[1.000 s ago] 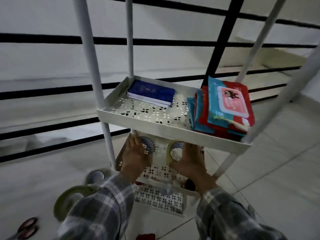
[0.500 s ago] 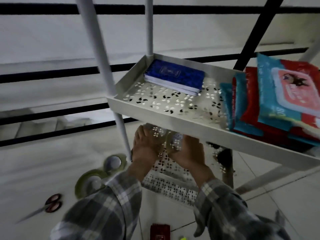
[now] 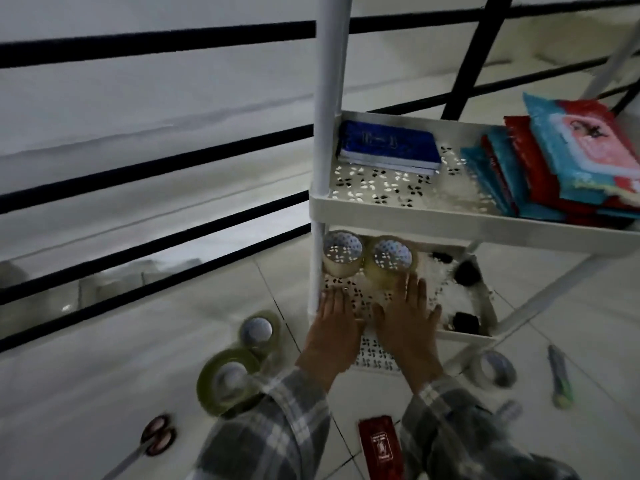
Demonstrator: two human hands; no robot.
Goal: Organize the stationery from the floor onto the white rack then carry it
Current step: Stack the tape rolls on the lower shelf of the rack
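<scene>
The white rack [image 3: 450,216] stands before me with perforated shelves. Two clear tape rolls [image 3: 343,252] [image 3: 391,261] sit side by side on its lower shelf. My left hand [image 3: 334,327] and my right hand [image 3: 408,323] lie flat and open on that shelf, just in front of the rolls, holding nothing. The upper shelf carries a blue notebook [image 3: 388,147] and a stack of red and blue packets [image 3: 554,168]. On the floor lie two greenish tape rolls [image 3: 227,379] [image 3: 258,332], scissors [image 3: 152,441], a grey tape roll [image 3: 493,368], a cutter [image 3: 559,377] and a red box [image 3: 379,448].
A black horizontal railing [image 3: 156,168] runs behind the rack on the left, with a drop beyond it. Dark small objects [image 3: 465,322] sit at the right of the lower shelf. White floor tiles surround the rack.
Both hands have let go of the two clear tape rolls on the lower shelf and drawn back toward me, fingers spread flat. The view has shifted left.
</scene>
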